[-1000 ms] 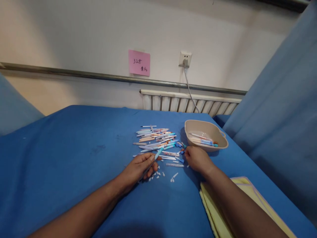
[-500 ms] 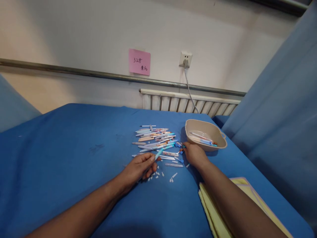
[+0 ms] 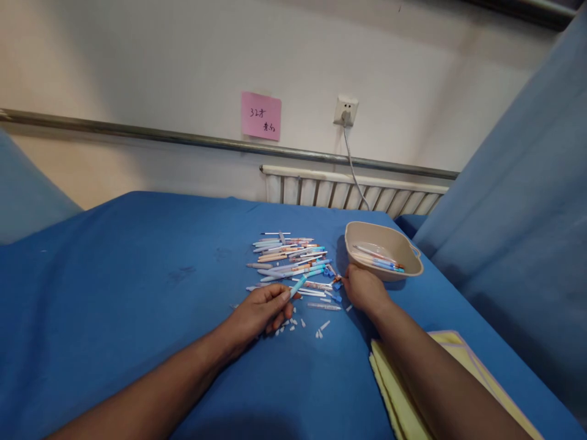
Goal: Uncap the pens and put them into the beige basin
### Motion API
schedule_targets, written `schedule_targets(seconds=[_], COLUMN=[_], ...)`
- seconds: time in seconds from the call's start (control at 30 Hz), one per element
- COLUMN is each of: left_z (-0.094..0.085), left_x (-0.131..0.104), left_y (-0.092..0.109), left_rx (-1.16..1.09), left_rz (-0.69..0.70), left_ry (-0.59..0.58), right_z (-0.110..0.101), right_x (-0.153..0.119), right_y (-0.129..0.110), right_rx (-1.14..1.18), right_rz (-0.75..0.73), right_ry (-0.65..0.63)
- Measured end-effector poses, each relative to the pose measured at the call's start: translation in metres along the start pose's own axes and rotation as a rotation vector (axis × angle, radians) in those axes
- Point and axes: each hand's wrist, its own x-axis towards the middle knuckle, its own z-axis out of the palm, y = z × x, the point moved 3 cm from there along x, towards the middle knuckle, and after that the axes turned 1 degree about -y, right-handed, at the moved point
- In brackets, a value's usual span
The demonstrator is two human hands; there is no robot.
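My left hand (image 3: 268,308) is closed around a light teal pen barrel (image 3: 298,285) that points up and to the right. Over the small blue and orange pen parts (image 3: 337,283), right of the pen pile, my right hand (image 3: 362,287) has its fingers together; whatever they pinch is too small to make out. Many pens and white refills (image 3: 288,256) lie in a loose pile beyond my left hand. Small white tips (image 3: 320,333) are scattered nearer to me. A clear pen barrel (image 3: 323,306) lies between the two hands.
A beige basin (image 3: 415,269) with several pens inside stands just beyond my right hand. The folded yellow cloth (image 3: 394,391) lies under my right forearm. Blue sheeting (image 3: 114,293) covers the surface. A radiator (image 3: 316,189) and a wall socket (image 3: 346,111) are behind; blue curtains hang at both sides.
My right hand has shifted slightly downward, from the blue parts toward the orange and blue ones. A small dark piece seen at its fingertips no longer shows. My left hand still holds the teal barrel.
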Motion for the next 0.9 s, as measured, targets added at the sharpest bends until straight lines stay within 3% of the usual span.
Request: schedule_targets(seconds=[0.43,0.63,0.77,0.9], left_z=[0.001,0.0,0.0,0.0], left_x=[0.0,0.001,0.003,0.003], left_y=[0.001,0.0,-0.005,-0.008], left_rx=[0.0,-0.023,-0.075,-0.158], left_rz=[0.012,0.022,0.026,0.019], left_ry=[0.005,0.0,-0.018,-0.024], right_z=[-0.002,-0.003,0.001,0.002], right_x=[-0.006,-0.004,0.001,0.001], right_y=[-0.002,-0.02,-0.026,-0.026], right_rx=[-0.024,-0.028,0.01,0.022], right_rz=[-0.034,-0.213,-0.342,-0.354], right_ry=[-0.006,0.178,0.165,0.135])
